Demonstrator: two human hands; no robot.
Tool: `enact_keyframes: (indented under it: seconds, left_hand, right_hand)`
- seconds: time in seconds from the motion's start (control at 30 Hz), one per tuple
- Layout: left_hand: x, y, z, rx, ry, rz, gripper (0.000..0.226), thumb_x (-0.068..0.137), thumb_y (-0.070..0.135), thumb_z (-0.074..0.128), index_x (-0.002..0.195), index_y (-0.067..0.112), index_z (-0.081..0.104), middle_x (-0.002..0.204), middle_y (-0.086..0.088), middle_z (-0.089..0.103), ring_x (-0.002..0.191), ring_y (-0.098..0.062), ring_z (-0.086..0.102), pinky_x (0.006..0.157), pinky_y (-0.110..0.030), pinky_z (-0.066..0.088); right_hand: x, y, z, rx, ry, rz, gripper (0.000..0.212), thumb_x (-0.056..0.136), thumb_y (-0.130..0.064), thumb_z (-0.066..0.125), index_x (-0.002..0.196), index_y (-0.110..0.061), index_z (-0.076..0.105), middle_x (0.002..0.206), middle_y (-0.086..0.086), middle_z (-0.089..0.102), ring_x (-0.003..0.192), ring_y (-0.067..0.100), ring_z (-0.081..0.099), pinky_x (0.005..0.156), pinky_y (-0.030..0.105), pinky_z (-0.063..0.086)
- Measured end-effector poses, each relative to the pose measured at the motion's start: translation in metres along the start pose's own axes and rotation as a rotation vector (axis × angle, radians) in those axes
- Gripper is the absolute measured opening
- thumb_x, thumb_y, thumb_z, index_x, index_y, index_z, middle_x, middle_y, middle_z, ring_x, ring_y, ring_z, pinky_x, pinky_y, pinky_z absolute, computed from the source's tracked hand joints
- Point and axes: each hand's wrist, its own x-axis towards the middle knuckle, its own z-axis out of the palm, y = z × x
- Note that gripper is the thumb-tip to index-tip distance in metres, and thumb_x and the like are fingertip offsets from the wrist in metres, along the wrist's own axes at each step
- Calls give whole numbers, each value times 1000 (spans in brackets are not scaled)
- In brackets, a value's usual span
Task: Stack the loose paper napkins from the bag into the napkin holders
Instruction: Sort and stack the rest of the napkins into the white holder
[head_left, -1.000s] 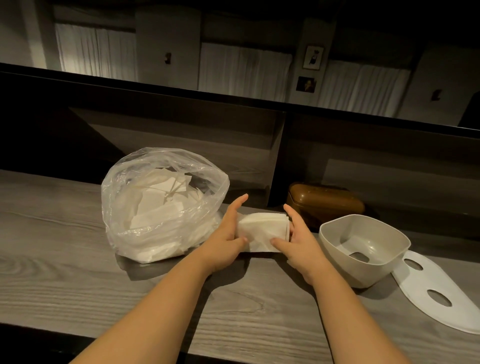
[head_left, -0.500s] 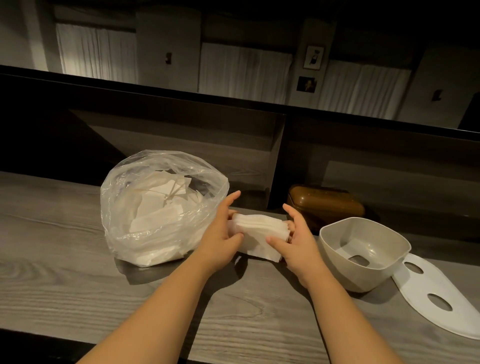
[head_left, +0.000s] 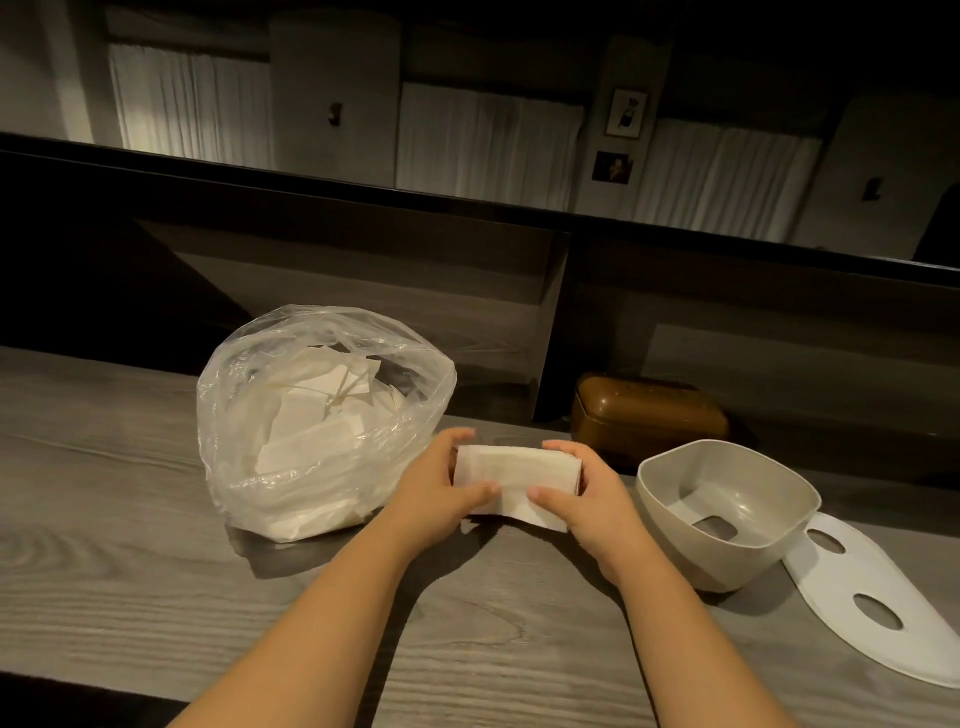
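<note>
Left hand (head_left: 434, 491) and right hand (head_left: 587, 496) clamped on the two short ends of a napkin stack (head_left: 517, 480), thumbs over the near face, fingers curled behind. Held just above the counter (head_left: 156, 545), probably to square the loose edges before loading. One sheet hanging lower at the near right corner, so not yet squared.

Bag (head_left: 311, 421) just left of the stack, mouth open and tilted toward the hands, more napkins (head_left: 322, 415) jumbled inside: handy for the next grab.

Grey holder (head_left: 727, 512) just right of the right hand, open side up, slot showing in its bottom, nothing in it. Likely placed close for a short carry. White plate (head_left: 883, 603) with two oval holes flat beside it, far right, perhaps its cover. Brown box (head_left: 649, 415) shut, further back.
</note>
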Motion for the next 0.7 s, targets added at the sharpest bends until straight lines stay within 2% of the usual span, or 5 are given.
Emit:
enact_keyframes:
  seconds: [0.17, 0.3, 0.4, 0.53, 0.7]
  left_hand:
    - [2, 11, 1, -450, 162, -94, 22, 88, 20, 71, 107, 24, 60, 110, 0, 65, 103, -17, 63, 79, -27, 55]
    - [-1, 19, 9, -633, 179, -146, 17, 91, 21, 66, 104, 26, 57, 111, -7, 62, 103, -25, 61, 82, -38, 55]
    - [-3, 21, 10, -780, 109, -204, 32, 87, 27, 67, 116, 26, 55, 116, -12, 62, 106, -30, 61, 80, -40, 56]
    - [-6, 24, 12, -872, -242, -316, 45, 78, 31, 64, 121, 20, 57, 106, -10, 72, 101, -27, 67, 74, -33, 58]
    - [1, 17, 14, -846, -231, -337, 59, 74, 25, 66, 131, 14, 53, 122, -17, 65, 112, -34, 61, 83, -41, 56]
  right_hand:
    - [-6, -14, -8, 399, -181, 164, 31, 85, -5, 70, 113, -14, 59, 115, 8, 63, 106, 22, 63, 81, 34, 58]
    - [-11, -25, -2, 304, -376, 224, 33, 85, -3, 69, 112, -19, 59, 116, 5, 63, 110, 22, 61, 90, 37, 57]
    - [-13, -27, 2, 368, -370, 222, 32, 87, -4, 68, 114, -19, 59, 118, 6, 65, 110, 23, 62, 93, 40, 56]
    - [-14, -26, 4, 576, -288, 200, 34, 89, -5, 65, 120, -16, 58, 115, 7, 68, 106, 25, 67, 86, 38, 57]
    - [-12, -25, 9, 416, -355, 217, 35, 92, -14, 66, 124, -23, 57, 114, 3, 70, 98, 21, 69, 75, 30, 57]
